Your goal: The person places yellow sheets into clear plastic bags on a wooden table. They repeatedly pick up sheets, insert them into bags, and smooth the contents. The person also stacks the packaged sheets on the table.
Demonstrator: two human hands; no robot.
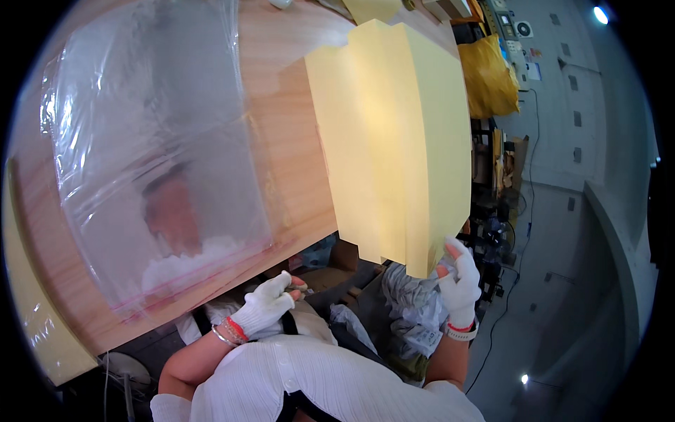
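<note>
Pale yellow sheets (380,148) lie layered on the right part of the table, with stepped long folds or edges, and overhang the near edge. My right hand (459,285), in a white glove with bare fingertips, is at their near right corner, with thumb and fingers closed about the edge. My left hand (264,306), gloved the same way, hangs in front of the table edge, apart from the sheets. Its fingers are curled together; whether anything small is between them is hidden. Clear plastic bags (162,141) lie flat on the left of the table, with reflections on them.
The wood-grain table (288,141) ends just beyond my hands. Crumpled grey plastic (415,302) and a cardboard box (330,267) sit below its edge. A yellow sack (490,76) and cluttered shelving stand to the right. A cable (517,281) runs across the grey floor.
</note>
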